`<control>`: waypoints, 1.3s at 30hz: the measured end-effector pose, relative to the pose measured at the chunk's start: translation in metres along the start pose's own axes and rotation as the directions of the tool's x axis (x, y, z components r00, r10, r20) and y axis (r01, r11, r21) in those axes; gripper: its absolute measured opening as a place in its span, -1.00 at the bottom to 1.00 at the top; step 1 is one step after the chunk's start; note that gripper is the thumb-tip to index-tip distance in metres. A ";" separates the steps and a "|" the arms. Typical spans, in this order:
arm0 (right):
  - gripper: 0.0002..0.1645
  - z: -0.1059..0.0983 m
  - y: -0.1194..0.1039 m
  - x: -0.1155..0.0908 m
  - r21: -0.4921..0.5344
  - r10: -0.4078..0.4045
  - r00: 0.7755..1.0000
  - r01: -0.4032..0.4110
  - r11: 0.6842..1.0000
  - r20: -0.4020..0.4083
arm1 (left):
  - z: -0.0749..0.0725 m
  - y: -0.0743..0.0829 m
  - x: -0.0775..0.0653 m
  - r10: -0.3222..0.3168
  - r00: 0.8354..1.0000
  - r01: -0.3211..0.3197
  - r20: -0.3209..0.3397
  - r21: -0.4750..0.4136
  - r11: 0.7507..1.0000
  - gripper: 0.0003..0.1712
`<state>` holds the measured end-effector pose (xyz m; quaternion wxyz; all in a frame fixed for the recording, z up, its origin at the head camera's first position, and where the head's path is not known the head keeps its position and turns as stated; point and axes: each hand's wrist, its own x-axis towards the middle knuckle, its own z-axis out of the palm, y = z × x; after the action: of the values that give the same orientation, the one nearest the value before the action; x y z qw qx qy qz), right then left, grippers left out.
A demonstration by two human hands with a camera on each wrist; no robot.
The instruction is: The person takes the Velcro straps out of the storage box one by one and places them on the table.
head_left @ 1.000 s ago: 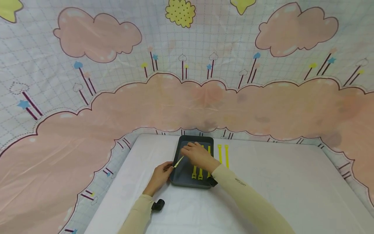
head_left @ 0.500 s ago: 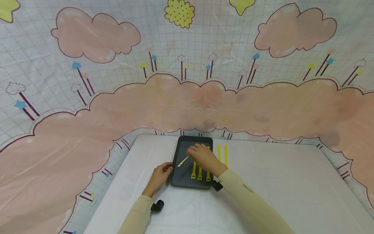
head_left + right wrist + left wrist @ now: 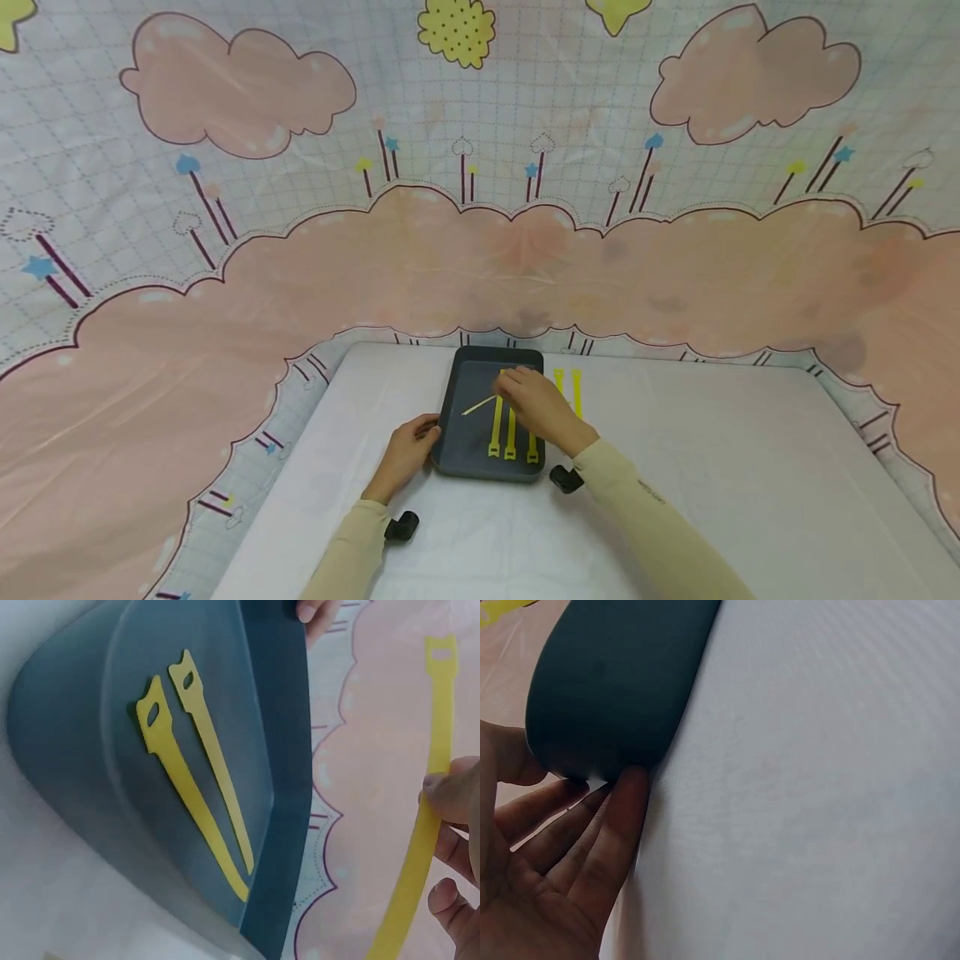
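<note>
In the head view my right hand (image 3: 536,407) is above the grey tray (image 3: 466,460), pinching a yellow hook-and-loop cable tie (image 3: 480,405) that slants down to the left. The right wrist view shows this tie (image 3: 441,705) between thumb and fingers, its slotted head at the free end. Several yellow cable ties (image 3: 494,433) lie side by side in the tray's right half, partly covered by the right hand. My left hand (image 3: 405,454) holds the tray's left wall. Up close, the left hand's fingertips (image 3: 634,784) press the tray's outer side, with the thumb opposite.
Two more yellow cable ties (image 3: 577,392) lie on the white table (image 3: 712,467) just right of the tray, partly behind the right hand. A patterned cloth (image 3: 525,275) rises behind the table. Black wrist cameras (image 3: 566,479) sit at both wrists.
My right hand has moved right, drawing the cable tie's free end away from my left hand and over the tray. The tie lies at a flatter slant. My left hand stays at the tray's left side.
</note>
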<state>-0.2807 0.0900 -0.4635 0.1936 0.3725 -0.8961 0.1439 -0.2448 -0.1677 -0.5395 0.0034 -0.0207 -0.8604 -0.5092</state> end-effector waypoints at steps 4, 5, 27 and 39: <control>-0.89 -0.001 0.003 -0.003 0.050 0.050 0.999 -0.050 0.997 0.006 | 0.000 0.000 0.000 -0.006 1.000 0.006 0.001 -0.005 1.000 -0.62; -0.88 -0.002 0.004 -0.004 0.069 0.064 0.998 -0.065 0.995 0.009 | -0.001 0.000 0.000 -0.006 1.000 0.006 0.002 -0.005 1.000 -0.62; -0.89 -0.008 0.016 -0.020 0.598 0.456 0.889 -0.387 0.701 0.041 | -0.001 -0.007 0.000 0.016 1.000 -0.016 0.012 -0.009 1.000 -0.61; -0.82 -0.011 0.020 -0.026 0.740 0.594 0.792 -0.483 0.468 0.141 | -0.001 -0.004 0.000 0.022 1.000 -0.022 0.008 0.002 1.000 -0.61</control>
<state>-0.2759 0.1237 -0.4676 0.0291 0.1049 -0.8109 0.5750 -0.2452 -0.1705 -0.5420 0.0057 -0.0324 -0.8605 -0.5084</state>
